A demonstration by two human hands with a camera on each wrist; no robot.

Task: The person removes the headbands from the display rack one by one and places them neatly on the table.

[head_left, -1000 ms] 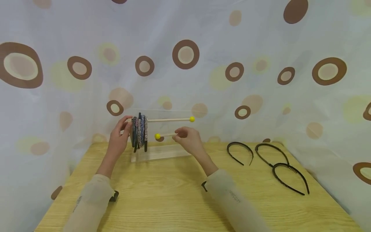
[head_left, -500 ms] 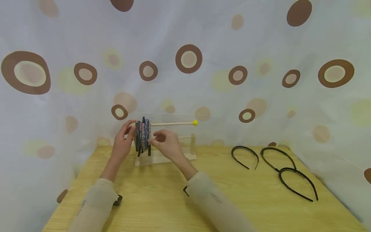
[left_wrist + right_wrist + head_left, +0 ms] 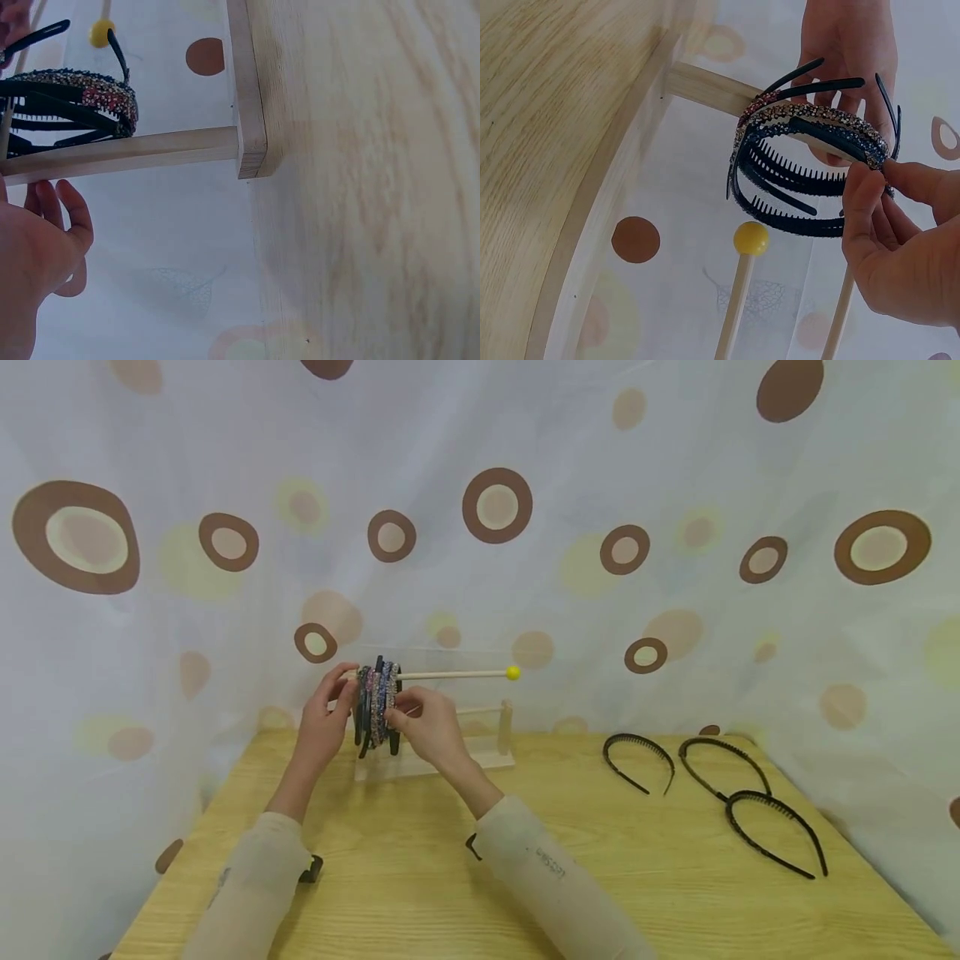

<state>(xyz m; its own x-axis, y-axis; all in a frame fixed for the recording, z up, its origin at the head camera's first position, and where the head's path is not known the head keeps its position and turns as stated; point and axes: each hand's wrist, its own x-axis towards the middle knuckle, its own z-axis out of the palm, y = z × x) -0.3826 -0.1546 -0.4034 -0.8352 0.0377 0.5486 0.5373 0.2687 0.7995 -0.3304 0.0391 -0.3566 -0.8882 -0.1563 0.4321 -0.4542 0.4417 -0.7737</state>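
Observation:
On a wooden stand (image 3: pixel 487 762), several glittery and black headbands (image 3: pixel 765 217) hang bunched at the left end of the upper dowel (image 3: pixel 453 676). My left hand (image 3: pixel 324 720) grips the stand's left post (image 3: pixel 165 148) near its top, beside the headbands. From the right, my right hand (image 3: pixel 431 727) pinches the edge of the outermost glitter headband between thumb and forefinger, best seen in the right wrist view. A yellow ball (image 3: pixel 513 673) caps the upper dowel. The lower dowel's yellow ball (image 3: pixel 751 238) is hidden behind my right hand in the head view.
Three black toothed headbands lie on the right of the wooden table (image 3: pixel 405 877): a single one (image 3: pixel 637 743) and an overlapping pair (image 3: pixel 776 835). A spotted curtain (image 3: pixel 570 460) hangs close behind the stand. The stand's right post (image 3: pixel 506 728) rises at its far end.
My right hand has left the lower dowel, moved left, and now pinches the hanging headbands' outer edge. My left hand keeps its grip on the post. The head view has shifted slightly.

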